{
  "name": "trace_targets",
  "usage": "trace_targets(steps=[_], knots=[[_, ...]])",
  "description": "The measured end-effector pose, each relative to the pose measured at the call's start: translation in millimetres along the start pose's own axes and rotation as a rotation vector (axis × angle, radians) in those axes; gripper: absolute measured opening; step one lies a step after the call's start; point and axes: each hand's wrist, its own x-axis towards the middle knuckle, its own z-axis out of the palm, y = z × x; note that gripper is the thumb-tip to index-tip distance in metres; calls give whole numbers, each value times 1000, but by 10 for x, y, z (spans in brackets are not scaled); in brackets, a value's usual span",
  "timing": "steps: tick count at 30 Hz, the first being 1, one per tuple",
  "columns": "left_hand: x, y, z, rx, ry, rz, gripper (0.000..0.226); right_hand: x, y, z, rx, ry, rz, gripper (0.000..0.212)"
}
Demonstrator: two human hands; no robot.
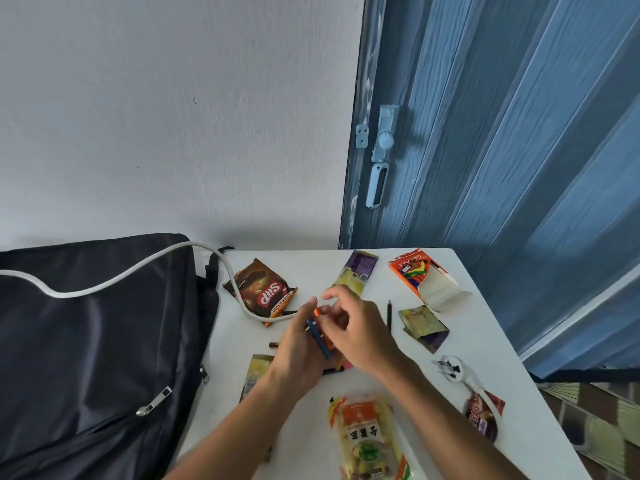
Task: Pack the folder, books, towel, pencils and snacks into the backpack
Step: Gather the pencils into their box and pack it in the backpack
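— So, what fills the frame's lower left?
— A dark backpack (97,341), zipped, a white cable (114,277) draped over it; beside it the brown Siip snack (265,289) on the white table (491,341).
— And centre?
— The left hand (299,351) clutches coloured pencils (320,337); the right hand (360,327), fingers curled, touches them; the pencil box (424,275) lies upper right.

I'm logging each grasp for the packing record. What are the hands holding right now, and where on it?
The left hand holds a bundle of coloured pencils around their middle; the right hand pinches their upper ends.
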Motion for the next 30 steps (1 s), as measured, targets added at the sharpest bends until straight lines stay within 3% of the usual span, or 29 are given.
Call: trace_targets(steps=[2,4,7,11,16,20,23,26,30], knots=[[-2,7,-18,-36,35,-14,29,9,88,-72,-53,172,27,10],[2,10,-57,-52,99,-13,16,44,245,-226,-217,234,167,5],[-11,-2,-106,-80,104,-11,13,35,459,-380,-539,67,434,9],[-19,-36,-100,-132,54,-27,18,-26,530,-285,-667,-10,442,17],[-40,-46,-131,-136,18,-12,17,27,522,-262,-645,49,422,20],[-95,-41,-128,-170,49,3,26,31,342,-217,-340,131,276,25],[-144,-45,-138,-205,19,21,28,-18,53,-132,-71,46,156,26],[-199,-44,-135,-224,0,74,37,-71,-162,-11,3,-84,110,18],[-229,-7,-170,-245,33,105,19,-41,-119,39,-26,117,163,4]])
